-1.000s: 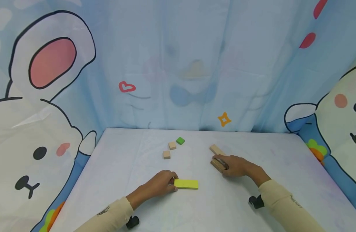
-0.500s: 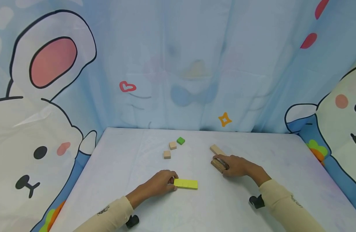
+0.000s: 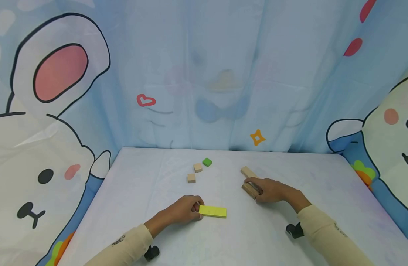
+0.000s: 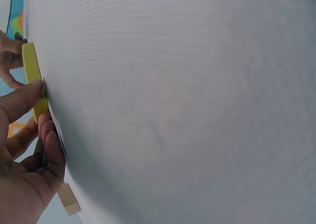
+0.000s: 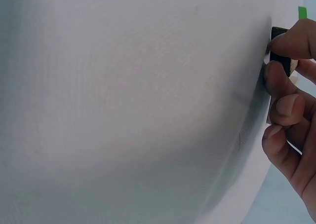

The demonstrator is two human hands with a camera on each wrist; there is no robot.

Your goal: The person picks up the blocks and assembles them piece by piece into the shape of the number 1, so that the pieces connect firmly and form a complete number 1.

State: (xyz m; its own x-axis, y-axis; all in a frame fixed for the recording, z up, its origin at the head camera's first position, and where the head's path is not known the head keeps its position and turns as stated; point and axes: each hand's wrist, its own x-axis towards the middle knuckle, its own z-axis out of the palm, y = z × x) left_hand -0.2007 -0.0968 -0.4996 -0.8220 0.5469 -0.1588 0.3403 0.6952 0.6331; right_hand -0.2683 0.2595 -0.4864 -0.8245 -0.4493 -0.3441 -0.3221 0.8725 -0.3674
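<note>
- White table point(image 3: 244, 240) below, and no visible shift over the last second: steady holding, I'd judge.
- Left hand point(image 3: 183, 210) pinches the yellow block point(image 3: 213, 211) at its nine-o'clock end.
- Right hand point(image 3: 271, 190), at the yellow block's two o'clock, pinches a brown block point(image 3: 250, 191); pale block point(image 3: 248, 171) just past it, eleven o'clock.
- Wooden cubes point(image 3: 198, 168) at eleven, green block point(image 3: 207, 162) near twelve.
- Room to move between the held blocks; far edge at twelve, blue curtain point(image 3: 220, 55) behind.

Left sleeve point(image 3: 124, 247) and right sleeve point(image 3: 327, 240), both cream
Behind the bare left grip point(image 3: 180, 210) and right grip point(image 3: 269, 191), each has a plain cuff point(image 3: 145, 236), a small dark print point(image 3: 119, 240) and a rounded black wrist piece point(image 3: 152, 253) jutting out.
</note>
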